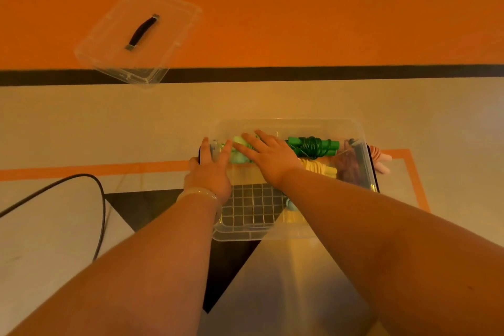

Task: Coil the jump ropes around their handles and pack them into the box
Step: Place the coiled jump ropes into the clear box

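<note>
The pale green rope [237,157] lay in the far left corner of the clear box [245,234], under the right hand [268,155], which pressed on it flat with fingers spread and gripped nothing. Beside it in the box sat a dark green rope [313,146], neatly coiled round its handles, a yellow rope [319,168] and a dark red bundle [347,166] against the right wall. The left hand [210,172] rested on the box's left rim, fingers straight, apparently steadying it. Packing looked well advanced. What remained, by my judgement, was a pink rope [380,161] lying on the floor just outside the right wall, and the lid [163,35], which lay off, well apart on the orange floor.
</note>
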